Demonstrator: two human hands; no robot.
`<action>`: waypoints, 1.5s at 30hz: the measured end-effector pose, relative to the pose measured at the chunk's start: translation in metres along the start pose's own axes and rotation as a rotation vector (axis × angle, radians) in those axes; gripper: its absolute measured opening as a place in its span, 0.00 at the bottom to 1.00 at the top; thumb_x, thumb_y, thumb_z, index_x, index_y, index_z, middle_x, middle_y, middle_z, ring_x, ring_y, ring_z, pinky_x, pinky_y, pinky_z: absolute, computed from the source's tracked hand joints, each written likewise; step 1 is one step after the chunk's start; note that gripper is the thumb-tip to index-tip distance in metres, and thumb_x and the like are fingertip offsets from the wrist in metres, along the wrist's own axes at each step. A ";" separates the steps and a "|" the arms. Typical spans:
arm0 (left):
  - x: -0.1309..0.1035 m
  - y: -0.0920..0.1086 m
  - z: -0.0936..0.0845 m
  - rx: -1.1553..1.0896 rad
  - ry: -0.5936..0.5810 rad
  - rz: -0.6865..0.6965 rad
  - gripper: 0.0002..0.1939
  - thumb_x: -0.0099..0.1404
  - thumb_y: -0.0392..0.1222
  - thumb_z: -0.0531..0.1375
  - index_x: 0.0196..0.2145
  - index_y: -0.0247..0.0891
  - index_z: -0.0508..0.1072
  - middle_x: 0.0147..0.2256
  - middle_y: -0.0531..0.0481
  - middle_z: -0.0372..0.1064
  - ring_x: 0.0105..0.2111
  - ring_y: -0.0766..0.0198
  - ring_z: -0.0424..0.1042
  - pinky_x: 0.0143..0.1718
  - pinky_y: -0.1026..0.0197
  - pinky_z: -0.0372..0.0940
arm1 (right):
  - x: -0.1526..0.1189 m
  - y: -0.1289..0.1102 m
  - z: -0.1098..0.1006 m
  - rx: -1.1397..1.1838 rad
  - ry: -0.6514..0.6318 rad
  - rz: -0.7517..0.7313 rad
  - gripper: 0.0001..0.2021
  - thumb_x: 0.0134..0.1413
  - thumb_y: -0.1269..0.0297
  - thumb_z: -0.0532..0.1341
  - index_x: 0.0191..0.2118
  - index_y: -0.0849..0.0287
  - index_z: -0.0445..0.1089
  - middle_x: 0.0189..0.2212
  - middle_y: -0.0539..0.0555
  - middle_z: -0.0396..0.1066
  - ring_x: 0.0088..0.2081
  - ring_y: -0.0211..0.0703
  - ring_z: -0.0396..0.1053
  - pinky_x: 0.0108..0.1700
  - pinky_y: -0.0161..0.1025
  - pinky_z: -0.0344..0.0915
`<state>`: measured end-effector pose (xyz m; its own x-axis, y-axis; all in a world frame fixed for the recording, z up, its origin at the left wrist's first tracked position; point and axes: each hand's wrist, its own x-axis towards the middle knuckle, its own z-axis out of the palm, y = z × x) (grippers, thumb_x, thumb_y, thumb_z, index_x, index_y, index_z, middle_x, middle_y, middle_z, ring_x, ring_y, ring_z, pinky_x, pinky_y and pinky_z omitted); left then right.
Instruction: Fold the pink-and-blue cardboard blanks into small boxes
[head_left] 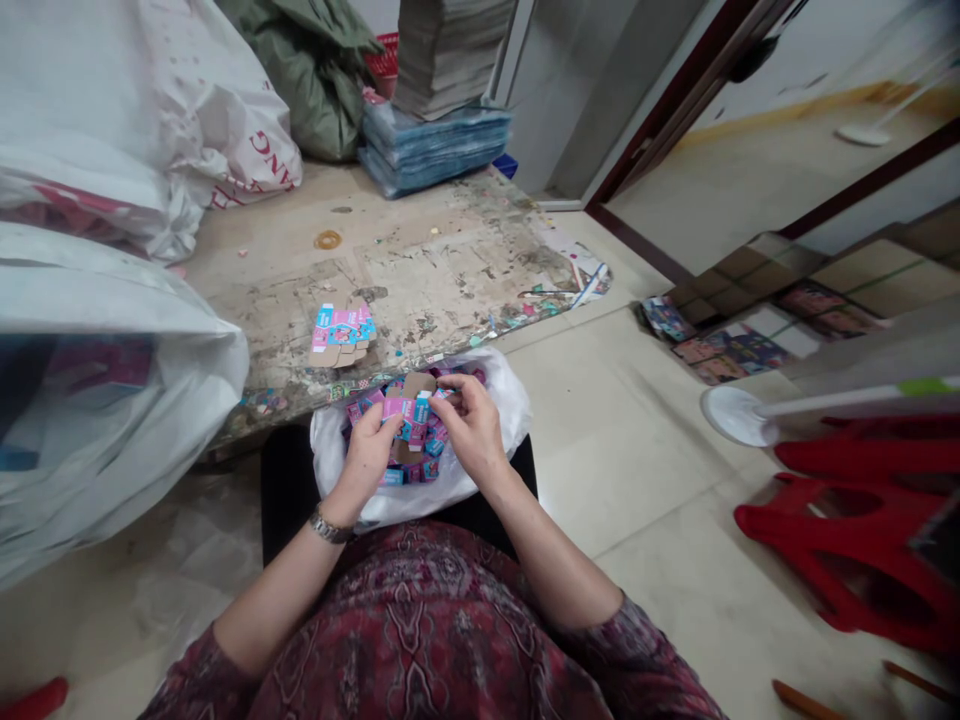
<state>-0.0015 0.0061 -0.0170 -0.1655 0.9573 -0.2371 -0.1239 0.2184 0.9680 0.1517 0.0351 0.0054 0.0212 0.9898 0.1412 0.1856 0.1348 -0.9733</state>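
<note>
small boxes [430,470] partly invisible behind the hands [366,455] [475,428]

Both forearms [562,560] angling inward, left hand [366,455] pinching, thumb on top, right hand [476,428] beside it, fingers curled, just off the table's [427,260] near edge!

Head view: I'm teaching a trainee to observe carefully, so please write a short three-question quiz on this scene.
1. Which wrist wears the watch?
2. True or false: the left hand holds a small box above the white bag.
3. The flat boxes lie on the: A) floor; B) table; C) stool.

Key: 1. Left. 2. True. 3. B.
</note>
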 end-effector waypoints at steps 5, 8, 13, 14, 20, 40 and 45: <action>-0.005 0.001 0.003 -0.103 0.023 0.020 0.15 0.58 0.47 0.66 0.41 0.37 0.77 0.37 0.50 0.77 0.38 0.60 0.73 0.43 0.59 0.68 | -0.006 0.009 0.001 0.129 -0.194 0.185 0.12 0.52 0.54 0.64 0.38 0.56 0.72 0.34 0.52 0.76 0.36 0.44 0.72 0.42 0.40 0.69; -0.008 0.003 0.004 -0.100 -0.036 0.018 0.15 0.60 0.47 0.66 0.42 0.38 0.77 0.38 0.50 0.77 0.38 0.60 0.73 0.44 0.59 0.68 | -0.009 0.014 0.003 0.169 -0.208 0.234 0.13 0.50 0.51 0.64 0.30 0.56 0.70 0.26 0.49 0.71 0.31 0.41 0.67 0.36 0.37 0.66; -0.011 0.008 -0.001 -0.037 -0.146 0.027 0.15 0.63 0.51 0.65 0.42 0.38 0.78 0.36 0.50 0.77 0.37 0.61 0.73 0.43 0.60 0.67 | -0.008 0.019 -0.001 0.187 -0.187 0.265 0.17 0.46 0.50 0.65 0.20 0.55 0.60 0.19 0.45 0.57 0.24 0.37 0.55 0.29 0.36 0.56; -0.011 0.007 -0.002 -0.023 -0.154 0.019 0.15 0.63 0.51 0.65 0.41 0.37 0.79 0.35 0.50 0.77 0.36 0.61 0.72 0.42 0.60 0.68 | -0.008 0.019 -0.002 0.190 -0.192 0.261 0.17 0.46 0.51 0.64 0.20 0.55 0.59 0.19 0.44 0.55 0.24 0.36 0.54 0.29 0.36 0.55; -0.012 -0.008 0.000 -0.017 -0.008 0.036 0.13 0.62 0.49 0.65 0.37 0.36 0.79 0.33 0.51 0.76 0.35 0.63 0.72 0.41 0.61 0.67 | -0.013 0.016 0.002 0.167 -0.249 0.232 0.17 0.48 0.51 0.62 0.21 0.55 0.59 0.19 0.44 0.56 0.24 0.36 0.54 0.29 0.35 0.55; -0.024 -0.011 0.005 -0.097 -0.013 -0.060 0.18 0.56 0.47 0.69 0.43 0.36 0.79 0.38 0.48 0.79 0.38 0.60 0.75 0.41 0.59 0.69 | -0.030 0.018 0.008 0.211 -0.160 0.233 0.13 0.50 0.51 0.63 0.32 0.56 0.70 0.26 0.48 0.72 0.30 0.41 0.69 0.35 0.37 0.68; -0.030 -0.005 0.006 -0.104 -0.064 -0.080 0.20 0.55 0.46 0.69 0.45 0.36 0.78 0.40 0.47 0.79 0.38 0.61 0.74 0.40 0.60 0.69 | -0.034 0.016 0.011 0.182 -0.149 0.159 0.17 0.53 0.55 0.62 0.47 0.56 0.72 0.38 0.52 0.78 0.39 0.45 0.75 0.43 0.40 0.72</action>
<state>0.0102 -0.0223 -0.0144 -0.0884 0.9486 -0.3038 -0.2350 0.2765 0.9318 0.1436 0.0037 -0.0171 -0.1109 0.9933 -0.0310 0.0118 -0.0299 -0.9995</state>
